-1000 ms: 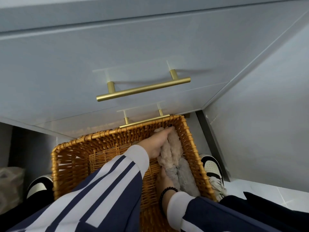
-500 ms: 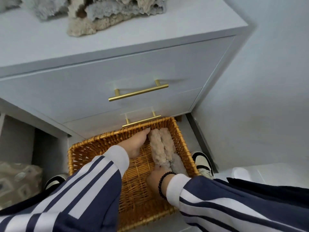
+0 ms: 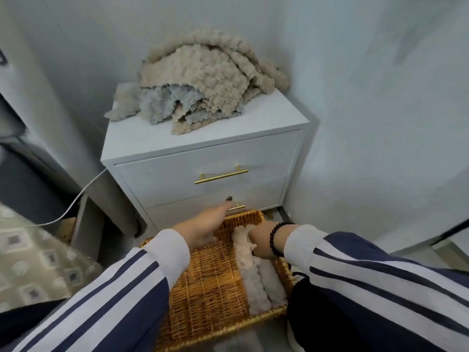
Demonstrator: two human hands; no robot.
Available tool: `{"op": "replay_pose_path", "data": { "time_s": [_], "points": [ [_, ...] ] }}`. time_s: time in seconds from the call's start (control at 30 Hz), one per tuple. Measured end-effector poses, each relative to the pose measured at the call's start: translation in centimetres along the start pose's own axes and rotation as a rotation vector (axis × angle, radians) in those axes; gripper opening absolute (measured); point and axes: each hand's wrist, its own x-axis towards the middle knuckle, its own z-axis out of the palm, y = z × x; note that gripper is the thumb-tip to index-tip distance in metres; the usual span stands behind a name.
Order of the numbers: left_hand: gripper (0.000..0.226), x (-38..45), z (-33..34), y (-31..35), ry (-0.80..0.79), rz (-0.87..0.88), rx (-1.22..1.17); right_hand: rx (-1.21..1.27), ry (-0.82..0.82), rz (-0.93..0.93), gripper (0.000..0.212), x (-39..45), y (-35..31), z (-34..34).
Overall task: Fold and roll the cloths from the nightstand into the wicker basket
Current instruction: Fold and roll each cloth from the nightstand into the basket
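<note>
A pile of loose cloths [image 3: 203, 85], beige and grey, is heaped on top of the white nightstand [image 3: 253, 115], toward its back. Two drawers with brass handles [image 3: 220, 176] are seen on its front. The wicker basket [image 3: 210, 288] is set on the floor just in front of the lower drawer. Rolled cloths [image 3: 256, 280] are laid side by side along the basket's right wall, and the rest of the woven bottom is left bare.

The left hand [image 3: 205, 227] is held above the basket's far left part with the fingers relaxed and nothing grasped; a dark-painted thumbnail is raised in front of the lower drawer. The right hand [image 3: 258, 240] is lowered onto the far end of the rolls, but its fingers are hidden behind the wrist, so it cannot be told whether anything is gripped. A black bead bracelet [image 3: 275, 237] is worn on the right wrist. Both arms are covered by navy sleeves with white stripes. A white cable [image 3: 76, 201] is run past the nightstand's left side.
</note>
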Motion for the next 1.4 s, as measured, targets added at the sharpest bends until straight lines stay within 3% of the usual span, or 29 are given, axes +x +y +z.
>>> {"op": "replay_pose_path", "data": {
  "time_s": [0.1,0.2,0.3,0.33,0.37,0.4,0.53,0.7,0.9,1.03,1.17,1.3,1.4],
  "points": [
    [0.067,-2.6,-1.0,1.3,0.043,0.082,0.004,0.072,0.074,0.037,0.037,-2.2,0.0,-2.6],
    [0.077,-4.1,-1.5,1.7,0.184,0.136,-0.025,0.131,0.082,0.035,0.023,-2.8,0.0,-3.4],
    [0.076,-5.9,-2.8,4.2,0.234,0.163,-0.042,0.244,0.108,0.036,0.031,-3.6,-0.7,-6.0],
    [0.074,-6.5,-2.5,4.3,0.211,0.161,-0.085,0.313,0.169,0.043,0.034,-4.1,-0.7,-5.8],
    [0.071,-9.6,-6.6,8.1,0.297,0.322,-0.122,0.295,0.332,-0.023,0.036,-4.8,-3.3,-12.1],
    [0.068,-10.5,-7.0,8.6,0.314,0.382,-0.143,0.364,0.423,-0.037,0.036,-5.5,-3.6,-13.0],
    [0.068,-11.6,-6.9,7.6,0.421,0.421,-0.068,0.511,0.576,-0.057,0.029,-5.9,-3.4,-13.5],
    [0.070,-11.7,-6.9,8.5,0.369,0.470,0.089,0.738,0.862,-0.049,0.015,-4.0,-2.5,-15.2],
    [0.063,-9.9,-9.5,8.6,0.325,0.447,0.007,1.083,1.067,-0.024,0.013,-1.1,-1.4,-18.5],
    [0.056,-9.2,-10.2,9.8,0.311,0.479,-0.110,1.024,1.279,0.033,0.014,1.3,-0.7,-22.2],
    [0.044,-9.2,-10.0,11.8,0.272,0.513,-0.317,0.791,1.516,0.059,0.022,2.8,-0.2,-27.2],
    [0.011,-10.0,-10.2,13.6,0.206,0.497,-0.480,0.580,1.392,0.181,0.043,4.7,0.6,-32.0],
    [0.010,-10.7,-10.5,14.3,0.206,0.527,-0.514,0.411,1.165,0.325,0.057,6.0,1.4,-33.9]
  ]
}}
